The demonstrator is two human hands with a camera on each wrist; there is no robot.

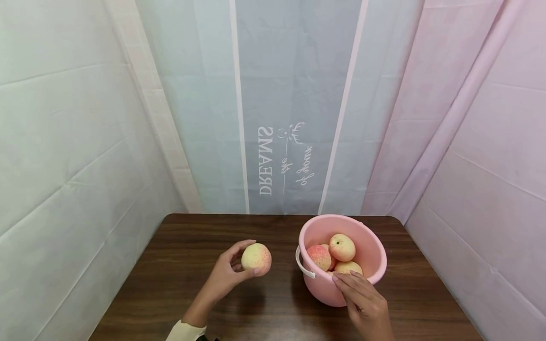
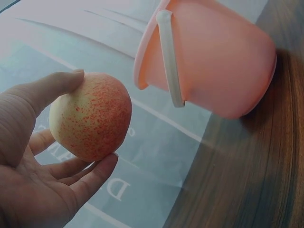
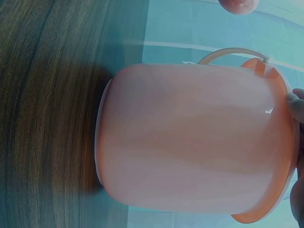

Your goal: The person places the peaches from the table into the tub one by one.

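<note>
In the head view my left hand (image 1: 228, 272) holds a yellow and red peach (image 1: 256, 259) above the table, left of the pink bucket (image 1: 315, 289). The left wrist view shows its thumb on one side of the peach (image 2: 92, 116) and fingertips on the other. My right hand (image 1: 367, 303) grips the bucket's near rim, its fingers over the edge; the right wrist view catches only part of that hand (image 3: 298, 107) beside the rim. Inside the upright bucket lie several peaches (image 1: 342, 247), the nearest partly hidden by the right fingers.
A dark wooden table (image 1: 183, 265) carries the bucket. The bucket's white handle (image 1: 302, 265) hangs down its left side. Behind the table stands a grey-blue curtain (image 1: 294, 71) with mirrored lettering, and pale sheets (image 1: 64, 166) flank both sides.
</note>
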